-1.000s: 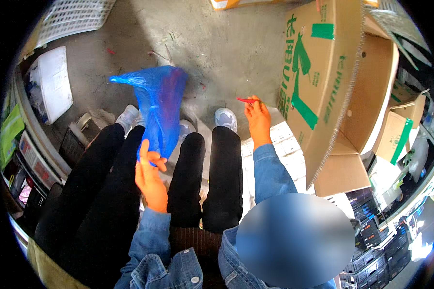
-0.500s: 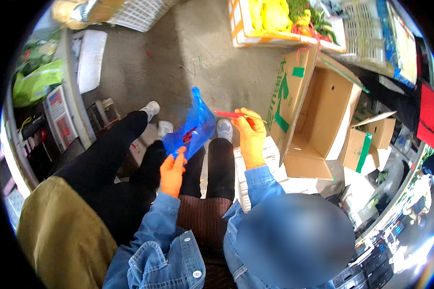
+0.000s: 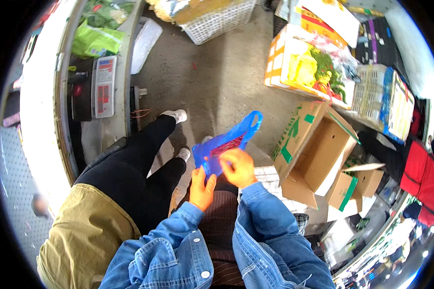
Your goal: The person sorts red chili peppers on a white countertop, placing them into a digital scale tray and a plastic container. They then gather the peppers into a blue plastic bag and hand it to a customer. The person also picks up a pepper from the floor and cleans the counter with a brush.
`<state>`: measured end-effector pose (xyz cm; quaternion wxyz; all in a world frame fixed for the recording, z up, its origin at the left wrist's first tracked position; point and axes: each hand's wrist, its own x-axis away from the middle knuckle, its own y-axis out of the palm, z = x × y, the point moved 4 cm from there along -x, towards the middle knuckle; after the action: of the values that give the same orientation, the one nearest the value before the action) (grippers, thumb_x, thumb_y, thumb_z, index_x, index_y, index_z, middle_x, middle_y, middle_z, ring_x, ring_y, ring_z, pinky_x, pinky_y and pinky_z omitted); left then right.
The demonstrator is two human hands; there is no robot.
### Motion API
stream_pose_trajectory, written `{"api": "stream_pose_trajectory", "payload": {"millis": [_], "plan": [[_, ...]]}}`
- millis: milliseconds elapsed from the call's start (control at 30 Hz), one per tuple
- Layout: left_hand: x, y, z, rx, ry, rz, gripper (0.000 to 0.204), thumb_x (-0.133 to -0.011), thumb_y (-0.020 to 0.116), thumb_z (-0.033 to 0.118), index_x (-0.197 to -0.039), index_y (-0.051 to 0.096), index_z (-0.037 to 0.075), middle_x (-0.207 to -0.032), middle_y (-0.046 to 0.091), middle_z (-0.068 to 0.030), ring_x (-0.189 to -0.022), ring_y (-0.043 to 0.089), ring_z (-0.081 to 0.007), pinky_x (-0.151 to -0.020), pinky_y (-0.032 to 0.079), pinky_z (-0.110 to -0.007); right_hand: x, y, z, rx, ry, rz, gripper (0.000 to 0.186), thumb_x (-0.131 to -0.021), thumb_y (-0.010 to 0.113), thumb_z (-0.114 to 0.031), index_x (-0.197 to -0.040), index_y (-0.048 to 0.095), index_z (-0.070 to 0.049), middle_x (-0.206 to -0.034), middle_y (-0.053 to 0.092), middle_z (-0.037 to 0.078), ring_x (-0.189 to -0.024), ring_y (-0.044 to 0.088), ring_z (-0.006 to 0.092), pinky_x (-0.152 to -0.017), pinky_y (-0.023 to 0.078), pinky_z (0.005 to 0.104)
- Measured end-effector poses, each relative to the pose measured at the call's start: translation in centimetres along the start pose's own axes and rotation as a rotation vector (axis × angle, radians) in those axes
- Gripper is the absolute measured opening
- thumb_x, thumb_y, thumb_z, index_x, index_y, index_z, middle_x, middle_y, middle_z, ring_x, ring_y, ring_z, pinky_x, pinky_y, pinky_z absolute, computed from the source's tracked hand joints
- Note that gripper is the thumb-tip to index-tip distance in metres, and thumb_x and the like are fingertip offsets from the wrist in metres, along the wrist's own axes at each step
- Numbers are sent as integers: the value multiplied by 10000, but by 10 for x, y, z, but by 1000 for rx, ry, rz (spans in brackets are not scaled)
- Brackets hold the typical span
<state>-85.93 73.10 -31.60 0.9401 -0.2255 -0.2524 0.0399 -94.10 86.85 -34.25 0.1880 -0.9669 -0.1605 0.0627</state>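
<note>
A blue plastic bag (image 3: 241, 129) hangs in front of my lap, its handle loop at the far right end. Through its mouth and thin side show long red chili peppers (image 3: 230, 144). My left hand (image 3: 202, 189), in an orange glove, pinches the near edge of the bag between thumb and fingers. Right beside it, my right hand (image 3: 238, 168), gloved the same, reaches over the bag's near side with curled fingers. What those fingers grip, if anything, is hidden.
To the right stand an open cardboard box (image 3: 318, 159) and a smaller carton (image 3: 345, 192). Beyond is a foam box (image 3: 277, 65) with yellow bags and green vegetables. A person in black trousers (image 3: 130, 164) is close on my left, near a scale (image 3: 104, 86). A white basket (image 3: 222, 21) lies ahead.
My right hand has come down and inward from beside the bag, where it held a red chili pepper, to the bag itself. That pepper no longer shows in it. The whole view has swung left.
</note>
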Motion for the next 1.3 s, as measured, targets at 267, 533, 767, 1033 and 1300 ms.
{"api": "stream_pose_trajectory", "payload": {"millis": [267, 533, 767, 1033, 1300], "plan": [[1, -10, -27, 225, -7, 132, 459, -891, 572, 83, -1334, 453, 78, -1020, 584, -35, -858, 513, -128, -814, 430, -255, 2, 101, 55, 683, 139, -516, 376, -766, 616, -277, -1088, 576, -87, -948, 608, 95, -946, 556, 281, -925, 358, 484], [-66, -40, -33, 837, -542, 62, 275, -899, 587, 133, -1151, 601, 23, -1025, 635, -24, -935, 553, -96, -842, 436, -242, -74, 35, 90, 679, 202, -476, 270, -790, 620, -243, -991, 639, -63, -944, 641, 100, -866, 592, 299, -814, 453, 397], [-118, -5, -95, 683, -541, 95, 251, -879, 612, 178, -1085, 641, 39, -1015, 652, -57, -929, 573, -129, -840, 446, -280, -177, 50, 204, 30, 779, 28, 246, -842, 574, -252, -919, 655, -33, -841, 654, 89, -729, 587, 139, -683, 471, 275], [-187, -20, -130, 835, -599, 242, 181, -863, 607, 104, -1014, 662, 19, -833, 626, -101, -709, 565, -125, -655, 466, -281, -351, 257, 401, 665, 610, -460, 462, -837, 519, -482, -863, 649, -39, -969, 644, 187, -934, 595, 375, -802, 454, 457], [-251, 8, -146, 892, -644, -14, 383, -904, 565, 216, -1265, 495, 110, -1013, 594, -110, -897, 592, -197, -812, 483, -324, -424, 403, 543, 1009, 251, -644, 449, -861, 513, -446, -1056, 589, -49, -1064, 619, 190, -1010, 584, 364, -808, 476, 448]]}}
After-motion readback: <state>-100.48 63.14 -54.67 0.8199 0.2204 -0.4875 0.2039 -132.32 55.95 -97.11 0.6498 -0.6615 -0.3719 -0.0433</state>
